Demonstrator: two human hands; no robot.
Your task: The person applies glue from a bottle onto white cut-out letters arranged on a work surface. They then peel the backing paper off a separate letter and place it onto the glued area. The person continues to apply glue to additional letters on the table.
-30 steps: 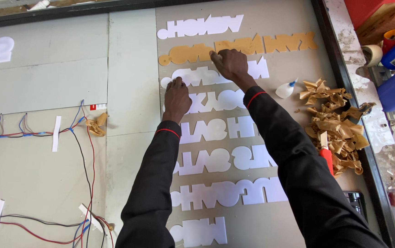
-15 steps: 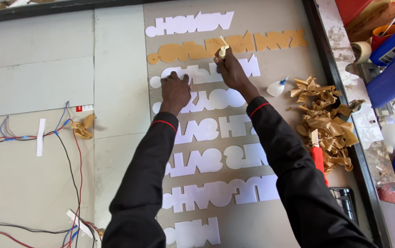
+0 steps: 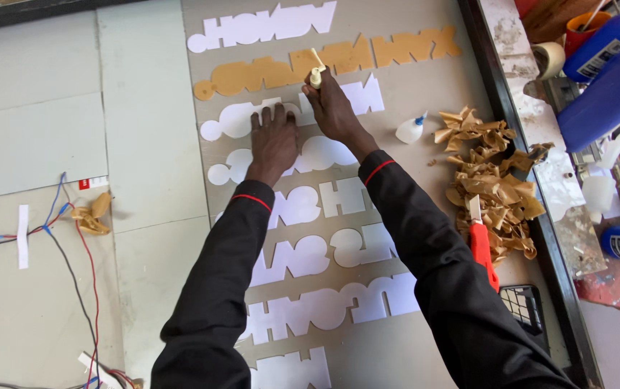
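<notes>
Looking down from the head cam, there's a big grey panel (image 3: 425, 108) laid flat with rows of cut-out lettering stuck on it, mostly white, plus one tan row (image 3: 328, 61) near the top that has brown backing paper on it. The left hand (image 3: 274, 140) is flat, fingers spread, pressing down on the white lettering row (image 3: 231, 119) just below the tan one. The right hand (image 3: 333, 108) has its grip pinched on a curl of tan backing paper (image 3: 316, 68), lifted up off the tan row right at the middle of it.

Over to the right sits a small white glue bottle (image 3: 409, 130), and next to it a heap of crumpled brown paper peelings (image 3: 490, 180) with a red utility knife (image 3: 481, 245) lying against it. Blue bottles (image 3: 605, 36) are on the messy ledge past the black frame. On the left side, red and blue wires (image 3: 72, 238) are taped down on pale panels.
</notes>
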